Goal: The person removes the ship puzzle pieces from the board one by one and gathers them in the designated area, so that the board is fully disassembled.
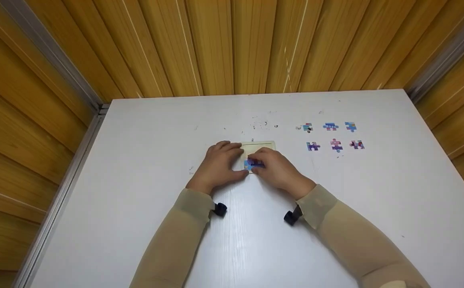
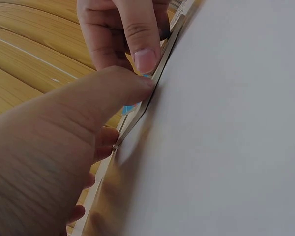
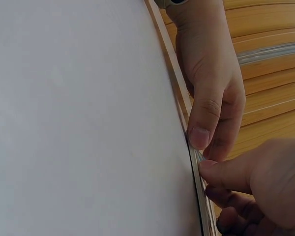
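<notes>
Shallow pale tray, partly filled with jigsaw pieces, on white surface.
Light-blue piece in near-left corner; right hand, fingers pinching a purple-blue piece, hides the near-right part. Left hand: fingers extended at left edge, thumb at near edge. Six loose pieces, two rows, lie rightward.

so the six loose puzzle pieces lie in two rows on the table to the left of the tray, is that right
The side is wrong: the head view shows the six loose puzzle pieces in two rows on the table to the right of the tray.
</notes>
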`<action>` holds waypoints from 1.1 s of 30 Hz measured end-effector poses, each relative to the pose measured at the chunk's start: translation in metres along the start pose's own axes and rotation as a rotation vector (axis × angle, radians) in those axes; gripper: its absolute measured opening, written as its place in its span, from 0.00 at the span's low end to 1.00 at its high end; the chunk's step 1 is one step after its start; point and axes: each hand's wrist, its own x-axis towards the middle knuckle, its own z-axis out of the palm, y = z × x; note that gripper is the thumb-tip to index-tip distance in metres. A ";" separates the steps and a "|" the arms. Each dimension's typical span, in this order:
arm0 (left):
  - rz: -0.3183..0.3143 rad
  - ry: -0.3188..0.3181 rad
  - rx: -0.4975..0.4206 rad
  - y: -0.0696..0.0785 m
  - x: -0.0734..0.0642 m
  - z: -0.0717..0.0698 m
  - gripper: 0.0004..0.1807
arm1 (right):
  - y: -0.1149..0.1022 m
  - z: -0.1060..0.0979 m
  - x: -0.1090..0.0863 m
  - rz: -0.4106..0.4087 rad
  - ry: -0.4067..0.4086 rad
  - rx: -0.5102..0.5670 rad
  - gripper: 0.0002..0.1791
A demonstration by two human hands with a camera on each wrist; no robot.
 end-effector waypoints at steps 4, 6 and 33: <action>0.001 -0.001 -0.002 0.000 0.000 0.000 0.43 | -0.001 -0.001 0.000 -0.006 0.002 -0.009 0.25; 0.002 0.001 0.000 0.000 0.000 0.000 0.43 | -0.001 -0.002 0.000 -0.011 0.007 -0.011 0.26; -0.030 0.002 0.002 0.002 0.002 0.001 0.43 | 0.001 -0.051 -0.017 0.116 0.078 0.153 0.20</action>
